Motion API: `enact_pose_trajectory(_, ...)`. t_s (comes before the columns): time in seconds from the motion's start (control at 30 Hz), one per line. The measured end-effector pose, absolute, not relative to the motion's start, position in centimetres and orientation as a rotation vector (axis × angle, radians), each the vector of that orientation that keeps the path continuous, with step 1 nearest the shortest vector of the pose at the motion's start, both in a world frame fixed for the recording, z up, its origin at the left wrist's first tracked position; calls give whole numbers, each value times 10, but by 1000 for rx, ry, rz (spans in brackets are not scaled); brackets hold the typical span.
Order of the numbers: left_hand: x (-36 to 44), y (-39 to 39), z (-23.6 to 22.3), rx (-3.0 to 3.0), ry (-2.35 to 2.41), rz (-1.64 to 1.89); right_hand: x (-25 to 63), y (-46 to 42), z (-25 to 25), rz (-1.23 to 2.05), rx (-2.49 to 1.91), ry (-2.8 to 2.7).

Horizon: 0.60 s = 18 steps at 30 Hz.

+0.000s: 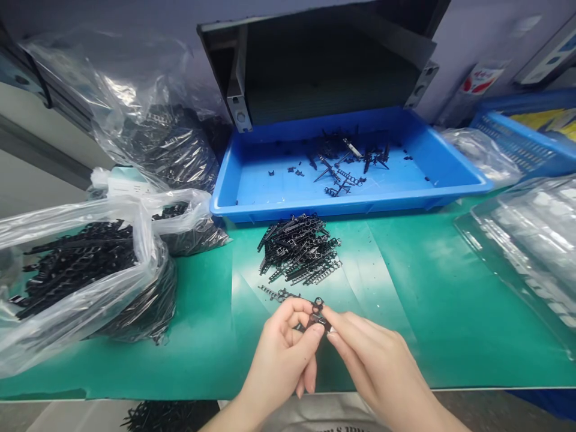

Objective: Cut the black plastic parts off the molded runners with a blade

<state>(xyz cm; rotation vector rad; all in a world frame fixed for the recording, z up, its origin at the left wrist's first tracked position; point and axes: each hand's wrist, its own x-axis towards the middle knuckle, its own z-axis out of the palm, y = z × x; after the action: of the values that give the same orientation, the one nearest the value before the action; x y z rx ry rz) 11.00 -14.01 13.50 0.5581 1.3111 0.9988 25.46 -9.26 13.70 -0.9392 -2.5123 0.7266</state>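
Note:
Near the front of the green mat, both my hands meet at a small black plastic part (pixel 317 306) with round rings. My left hand (pixel 288 342) pinches it between thumb and fingers. My right hand (pixel 375 351) closes on its right side with thumb and forefinger; the fingertips hide much of the part. Just beyond my left fingers lies a thin black ringed strip (pixel 275 293) on the mat. Farther back sits a heap of black plastic strips (pixel 299 249), touching or close to the blue tray.
A blue tray (pixel 360 207) holds black sprues and scraps. Plastic bags of black parts (pixel 85 258) stand at the left. On the right are clear plastic trays (pixel 535 240) and a blue basket (pixel 513 141). A dark metal shelf (pixel 328 72) overhangs the blue tray.

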Motion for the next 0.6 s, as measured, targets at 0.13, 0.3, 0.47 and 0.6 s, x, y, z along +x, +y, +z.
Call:
enact_pose_trajectory(0.13, 111, -140, 132, 571, 1322, 1008, 251, -96, 133, 711, -941, -2493)
enact_pose_trajectory(0.3, 108, -144, 127, 560, 1384, 1027, 248, -99, 123, 689, -983, -2493)
enact_pose_trajectory(0.47, 92, -151, 125, 575, 1630, 1237, 239, -86, 116, 589, -1133, -2641)
enact_pose_trajectory(0.6, 76, -155, 122, 596, 1845, 1361, 227, -73, 107, 490, -1227, -2770)
